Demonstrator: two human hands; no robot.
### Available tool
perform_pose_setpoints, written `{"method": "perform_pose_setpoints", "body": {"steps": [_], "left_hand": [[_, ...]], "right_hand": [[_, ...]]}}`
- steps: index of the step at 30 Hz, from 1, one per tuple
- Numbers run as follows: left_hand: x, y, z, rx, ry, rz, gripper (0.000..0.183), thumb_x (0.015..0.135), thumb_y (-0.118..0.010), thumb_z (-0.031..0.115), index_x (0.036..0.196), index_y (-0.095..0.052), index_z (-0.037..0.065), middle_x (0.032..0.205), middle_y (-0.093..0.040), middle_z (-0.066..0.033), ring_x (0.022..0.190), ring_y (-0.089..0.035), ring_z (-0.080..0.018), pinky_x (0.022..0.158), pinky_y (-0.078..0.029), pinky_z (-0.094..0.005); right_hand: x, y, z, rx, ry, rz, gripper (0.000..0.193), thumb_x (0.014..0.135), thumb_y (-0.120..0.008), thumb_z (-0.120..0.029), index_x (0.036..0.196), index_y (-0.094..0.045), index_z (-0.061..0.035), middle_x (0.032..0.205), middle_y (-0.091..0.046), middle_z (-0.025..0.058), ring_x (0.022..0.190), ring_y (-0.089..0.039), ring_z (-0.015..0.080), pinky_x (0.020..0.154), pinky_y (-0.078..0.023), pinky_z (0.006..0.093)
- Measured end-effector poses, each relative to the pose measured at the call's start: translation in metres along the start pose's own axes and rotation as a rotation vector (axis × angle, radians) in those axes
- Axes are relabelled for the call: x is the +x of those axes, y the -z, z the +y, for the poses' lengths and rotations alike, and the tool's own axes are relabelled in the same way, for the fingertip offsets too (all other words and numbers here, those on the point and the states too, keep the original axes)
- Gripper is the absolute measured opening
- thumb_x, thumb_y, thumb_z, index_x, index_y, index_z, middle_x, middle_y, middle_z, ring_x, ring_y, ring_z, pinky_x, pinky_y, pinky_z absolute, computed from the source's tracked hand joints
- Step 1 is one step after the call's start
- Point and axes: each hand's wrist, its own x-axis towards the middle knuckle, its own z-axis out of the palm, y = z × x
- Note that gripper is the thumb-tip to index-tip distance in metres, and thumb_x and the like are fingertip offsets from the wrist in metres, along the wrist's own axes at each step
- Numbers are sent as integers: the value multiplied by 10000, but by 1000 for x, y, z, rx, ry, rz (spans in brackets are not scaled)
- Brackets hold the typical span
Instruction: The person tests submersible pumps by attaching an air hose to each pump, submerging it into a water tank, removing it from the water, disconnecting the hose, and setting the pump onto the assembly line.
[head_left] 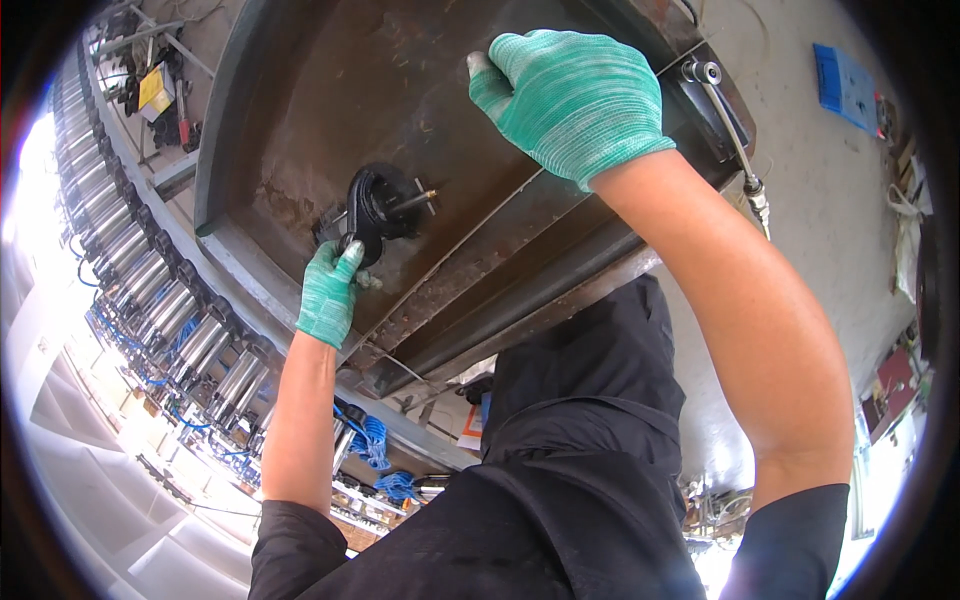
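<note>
A person in green knitted gloves and dark clothing works over a dark metal pan (440,110), the left hand (332,290) at its near left part and the right hand (575,100) above its far right part. The left fingers are closed on the lower end of a black clamp (370,205), a curved tool with a brass-tipped screw, placed over the pan's left half. The right fingers curl inward, thumb apart; the back of the glove hides the palm, so whether they hold anything cannot be told. At the pan's right end, a silver round-headed tool (725,120) lies beside the raised glove. A row of shiny rollers (150,240) curves past the pan's left side, coiled blue hose (372,440) sits below its near left corner, and a blue box (845,85) rests on the floor (800,190), well to the pan's right.
</note>
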Motion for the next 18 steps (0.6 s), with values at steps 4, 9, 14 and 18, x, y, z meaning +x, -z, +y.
{"method": "perform_pose_setpoints", "body": {"steps": [4, 9, 14, 18], "left_hand": [[-2, 1, -1, 21, -5, -16, 325, 981, -675, 216, 1198, -560, 2, 951, -624, -63, 659, -565, -127, 668, -565, -330], [-3, 0, -3, -25, -14, 5, 295, 977, -683, 184, 1150, -571, -28, 900, -636, -77, 652, -584, -134, 642, -566, -330], [-2, -2, -4, -66, -34, 28, 292, 976, -690, 201, 1131, -578, -21, 857, -632, -67, 631, -571, -130, 620, -550, -324], [-5, 4, -1, -58, -56, 43, 305, 975, -695, 213, 1130, -582, -24, 841, -625, -62, 605, -554, -127, 581, -525, -313]], "right_hand": [[-1, 1, 0, 0, 8, 18, 357, 988, -539, -375, 859, -758, -124, 788, -732, 121, 746, -718, 320, 675, -578, 458], [-2, 0, 0, -28, -10, 32, 360, 990, -536, -377, 859, -760, -127, 785, -732, 122, 746, -717, 319, 671, -576, 457], [-3, -6, 4, -41, 41, 124, 393, 998, -553, -387, 769, -715, -112, 696, -687, 127, 633, -677, 318, 614, -563, 444], [0, 3, 0, -25, 11, 23, 370, 986, -535, -383, 840, -753, -122, 778, -727, 127, 729, -709, 331, 670, -569, 467]]}}
